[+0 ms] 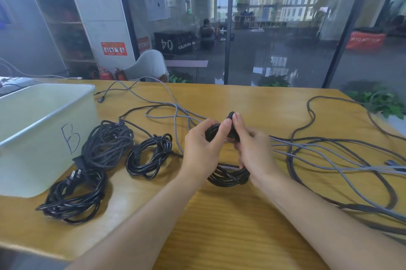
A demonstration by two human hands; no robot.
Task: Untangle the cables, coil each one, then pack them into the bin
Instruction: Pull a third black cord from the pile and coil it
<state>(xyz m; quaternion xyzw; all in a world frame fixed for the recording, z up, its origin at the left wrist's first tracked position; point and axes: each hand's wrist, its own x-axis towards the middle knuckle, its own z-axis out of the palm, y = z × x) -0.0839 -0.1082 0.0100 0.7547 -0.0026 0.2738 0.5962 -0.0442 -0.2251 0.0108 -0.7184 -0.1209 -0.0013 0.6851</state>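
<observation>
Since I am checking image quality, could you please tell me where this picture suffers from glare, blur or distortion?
Head view: the far edge of the wooden table bows from wide-angle distortion; the glass wall is hazy with reflections; both hands and the black cable coil they hold look sharp; the white plastic bin appears slightly overexposed.

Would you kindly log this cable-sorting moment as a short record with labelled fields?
left hand: grips the top of the black cable coil
right hand: pinches that coil's end near the plug
finished coils: three on the table, braided coil, small black coil, power cord coil
white bin: marked B, left of the coils, inside not visible
grey cables: loose, uncoiled, spread right
table: wooden
</observation>
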